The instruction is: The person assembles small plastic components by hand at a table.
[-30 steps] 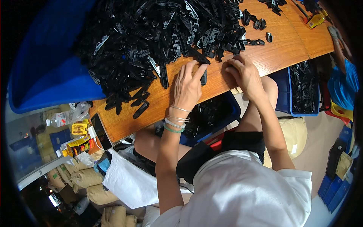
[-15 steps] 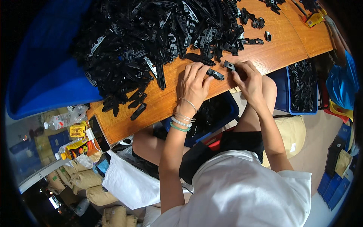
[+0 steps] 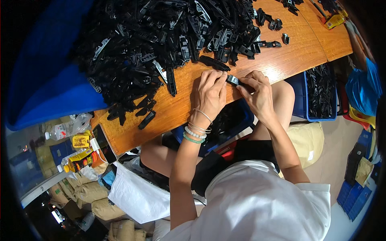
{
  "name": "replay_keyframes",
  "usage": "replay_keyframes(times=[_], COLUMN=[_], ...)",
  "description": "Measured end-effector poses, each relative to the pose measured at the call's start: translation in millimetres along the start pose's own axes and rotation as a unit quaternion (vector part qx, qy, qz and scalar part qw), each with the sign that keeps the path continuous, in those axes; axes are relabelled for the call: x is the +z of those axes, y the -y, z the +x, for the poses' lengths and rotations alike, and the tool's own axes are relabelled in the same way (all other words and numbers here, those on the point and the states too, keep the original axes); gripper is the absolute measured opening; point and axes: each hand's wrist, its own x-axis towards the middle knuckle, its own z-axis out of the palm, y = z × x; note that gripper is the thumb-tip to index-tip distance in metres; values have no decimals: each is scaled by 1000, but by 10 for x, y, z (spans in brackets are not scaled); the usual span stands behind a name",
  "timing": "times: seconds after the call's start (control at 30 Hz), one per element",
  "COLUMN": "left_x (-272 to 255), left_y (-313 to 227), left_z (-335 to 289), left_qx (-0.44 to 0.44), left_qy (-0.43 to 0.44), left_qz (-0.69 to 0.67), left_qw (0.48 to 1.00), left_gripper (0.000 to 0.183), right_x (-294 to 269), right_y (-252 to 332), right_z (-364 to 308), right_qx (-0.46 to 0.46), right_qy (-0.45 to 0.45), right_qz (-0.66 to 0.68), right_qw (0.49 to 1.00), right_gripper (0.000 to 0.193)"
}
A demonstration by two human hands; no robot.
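Note:
Between my two hands, over the near edge of the table, is a small black plastic part (image 3: 233, 80) with a greyish, shiny top. My left hand (image 3: 211, 91) pinches its left end, with bracelets and bead strings round that wrist. At its other end, the thumb and fingers of my right hand (image 3: 257, 93) close on it. Fingers cover both ends, so I cannot tell whether it is one piece or two fitted together. Just beyond my left fingers lies a long black plastic strip (image 3: 214, 63).
A large heap of black plastic parts (image 3: 161, 36) spreads over the wooden table (image 3: 295, 54). A blue bin (image 3: 44, 88) stands left, and another blue crate (image 3: 321, 119) holds black parts at right. Bottles, including a yellow-labelled one (image 3: 78, 160), and a phone (image 3: 105, 142) lie at the left.
My right hand has come down and left toward my left hand. The separate small pieces each hand held now meet between my fingers.

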Motion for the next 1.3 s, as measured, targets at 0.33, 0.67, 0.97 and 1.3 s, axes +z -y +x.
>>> replay_keyframes(times=[0.33,0.67,0.97,1.3], left_x=[-184,-289,-239,-270], left_y=[239,70,110,138], left_z=[333,101,-196,-173], left_qx=[85,-49,-161,-90], left_qy=[66,1,21,33], left_qz=[144,-3,-142,-69], left_qw=[984,999,976,993], left_gripper=[30,18,19,19], right_x=[69,208,61,-112], right_y=[5,-151,-271,-252], right_z=[171,307,64,50], right_qx=[45,86,-58,46], right_qy=[31,-19,-20,163], right_qz=[96,52,-49,188], right_qw=[994,995,997,967], right_gripper=[13,15,26,24])
